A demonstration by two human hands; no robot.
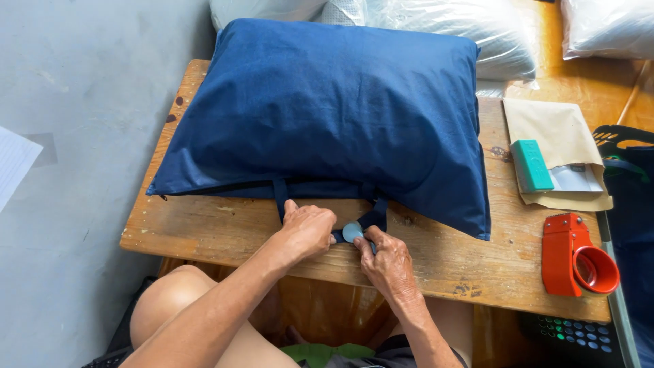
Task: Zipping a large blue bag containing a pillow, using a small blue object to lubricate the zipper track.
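A dark blue pillow [334,109] lies across a worn wooden table [204,228], its zipped edge toward me. A blue fabric strap [280,194] loops out from that edge. My left hand [306,228] and my right hand [388,262] meet at the near edge of the table, both pinching the strap. Between them sits a small round pale-blue sticker [352,232] on the strap. My fingers hide the strap's middle part.
A red tape dispenser [575,255] stands at the table's right end. A tan paper envelope [558,143] with a teal block [531,165] lies behind it. Plastic-wrapped white pillows [443,24] are stacked beyond. Grey floor lies to the left, a dark crate [627,177] to the right.
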